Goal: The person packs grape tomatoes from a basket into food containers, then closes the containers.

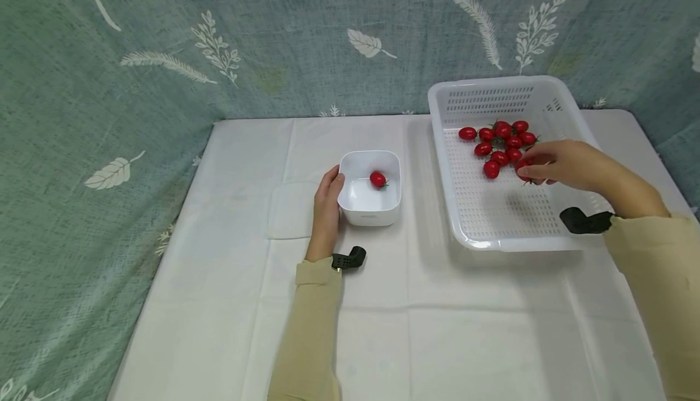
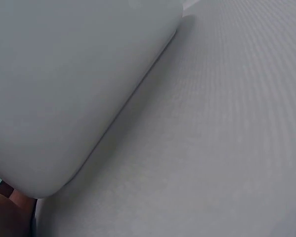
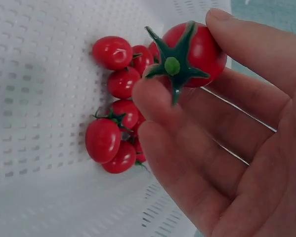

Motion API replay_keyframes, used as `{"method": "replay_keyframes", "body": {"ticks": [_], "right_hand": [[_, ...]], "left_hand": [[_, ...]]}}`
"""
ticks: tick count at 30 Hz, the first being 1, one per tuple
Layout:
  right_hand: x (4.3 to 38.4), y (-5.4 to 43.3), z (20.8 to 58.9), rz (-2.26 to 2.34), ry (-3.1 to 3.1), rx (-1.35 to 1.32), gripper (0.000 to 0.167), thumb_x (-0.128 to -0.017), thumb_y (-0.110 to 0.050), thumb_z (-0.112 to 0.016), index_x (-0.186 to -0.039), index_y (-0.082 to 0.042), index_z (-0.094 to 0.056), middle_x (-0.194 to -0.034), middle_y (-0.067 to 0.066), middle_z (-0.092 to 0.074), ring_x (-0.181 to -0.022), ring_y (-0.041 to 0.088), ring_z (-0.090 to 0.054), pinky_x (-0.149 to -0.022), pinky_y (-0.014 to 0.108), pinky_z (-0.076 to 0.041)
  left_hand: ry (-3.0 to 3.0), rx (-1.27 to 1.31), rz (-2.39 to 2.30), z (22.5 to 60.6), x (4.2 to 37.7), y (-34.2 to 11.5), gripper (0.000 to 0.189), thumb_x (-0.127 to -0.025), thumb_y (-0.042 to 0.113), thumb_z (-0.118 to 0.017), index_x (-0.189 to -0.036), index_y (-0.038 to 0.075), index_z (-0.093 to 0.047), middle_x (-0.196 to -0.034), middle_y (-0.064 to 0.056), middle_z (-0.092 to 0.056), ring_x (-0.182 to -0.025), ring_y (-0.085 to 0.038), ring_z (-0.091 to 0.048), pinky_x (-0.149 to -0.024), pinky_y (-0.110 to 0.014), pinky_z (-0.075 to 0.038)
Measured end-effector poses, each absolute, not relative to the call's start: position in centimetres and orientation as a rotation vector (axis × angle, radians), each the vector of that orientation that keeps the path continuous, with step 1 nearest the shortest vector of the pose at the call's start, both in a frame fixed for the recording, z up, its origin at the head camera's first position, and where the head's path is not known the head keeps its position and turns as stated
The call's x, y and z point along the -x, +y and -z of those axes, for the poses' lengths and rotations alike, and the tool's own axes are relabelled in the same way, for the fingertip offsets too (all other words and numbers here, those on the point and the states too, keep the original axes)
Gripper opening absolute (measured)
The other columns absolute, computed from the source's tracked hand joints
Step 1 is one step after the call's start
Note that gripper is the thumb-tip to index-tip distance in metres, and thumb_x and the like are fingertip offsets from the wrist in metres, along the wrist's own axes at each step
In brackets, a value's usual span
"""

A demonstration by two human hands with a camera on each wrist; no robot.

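Note:
My right hand [image 1: 574, 164] pinches a cherry tomato [image 3: 199, 54] between thumb and fingers, its green star-shaped calyx facing the wrist camera. Below and beside it, several more cherry tomatoes [image 1: 502, 129] lie bunched in the far half of a white perforated basket [image 1: 454, 206]. My left hand [image 1: 326, 209] grips the left side of a small white square container [image 1: 370, 217], thumb at the rim and fingers along the outer wall. One cherry tomato [image 1: 378, 179] with a green calyx sits inside that container. In the left wrist view the container's wall [image 2: 78, 89] fills the upper left.
A white cloth [image 1: 361, 340] with fold creases covers the table. Left of the small container lies a pale, flat, rounded-square piece [image 1: 290, 211], perhaps a lid. Behind the table hangs a green curtain [image 1: 306, 54] with white leaf prints. The basket's raised rim surrounds the bunched tomatoes.

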State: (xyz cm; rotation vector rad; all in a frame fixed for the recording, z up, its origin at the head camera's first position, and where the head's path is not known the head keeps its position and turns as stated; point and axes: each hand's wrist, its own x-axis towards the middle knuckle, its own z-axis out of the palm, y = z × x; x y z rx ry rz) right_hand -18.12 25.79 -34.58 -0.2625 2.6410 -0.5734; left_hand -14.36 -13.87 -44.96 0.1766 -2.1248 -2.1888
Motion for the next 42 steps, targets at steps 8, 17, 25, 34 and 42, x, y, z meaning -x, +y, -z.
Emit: {"method": "replay_keyframes", "body": {"ticks": [8,17,25,34,42], "right_hand": [[17.6,25.5,34.0,0.639,2.693,0.252,0.069,-0.076,-0.058,-0.057,-0.12,-0.005,-0.05,-0.104,0.015,-0.057,-0.086,0.027,-0.056,-0.075,0.051,-0.046],[16.3,23.7,33.0,0.772,2.728,0.279,0.066,-0.077,-0.055,-0.059,-0.123,-0.008,-0.048,-0.11,0.016,-0.055,-0.092,0.029,-0.055,-0.079,0.052,-0.044],[15.2,21.9,33.0,0.941,2.812,0.378,0.047,-0.081,-0.044,-0.061,-0.117,-0.015,-0.054,-0.1,0.006,-0.058,-0.084,0.022,-0.057,-0.072,0.039,-0.046],[14.1,19.8,33.2,1.146,2.824,0.389,0.038,-0.081,-0.04,-0.063,-0.114,-0.023,-0.056,-0.102,-0.003,-0.058,-0.089,0.012,-0.055,-0.074,0.021,-0.043],[13.2,18.7,33.4,1.416,2.756,0.266,0.041,-0.081,-0.034,-0.064,-0.117,-0.017,-0.055,-0.106,0.001,-0.056,-0.088,0.014,-0.056,-0.073,0.018,-0.044]], "left_hand": [[-2.105,-0.155,2.194,44.5,14.1,-13.6,0.047,-0.091,0.039,-0.045,-0.131,0.015,-0.044,-0.132,0.001,-0.044,-0.12,-0.01,-0.039,-0.1,-0.032,-0.029],[-2.127,-0.168,2.176,44.4,14.0,-13.7,0.047,-0.091,0.04,-0.045,-0.131,0.016,-0.044,-0.132,0.001,-0.044,-0.119,-0.011,-0.039,-0.101,-0.035,-0.029],[-2.116,-0.184,2.193,46.0,14.8,-14.1,0.045,-0.088,0.047,-0.047,-0.127,0.025,-0.048,-0.129,0.008,-0.046,-0.119,-0.008,-0.039,-0.1,-0.032,-0.029],[-2.171,-0.165,2.122,46.4,15.0,-14.3,0.045,-0.087,0.051,-0.047,-0.125,0.027,-0.049,-0.126,0.011,-0.047,-0.117,-0.007,-0.041,-0.099,-0.032,-0.031],[-2.208,-0.161,2.12,46.0,15.0,-14.7,0.041,-0.087,0.047,-0.049,-0.124,0.027,-0.05,-0.124,0.009,-0.049,-0.114,-0.007,-0.043,-0.098,-0.032,-0.031]]}}
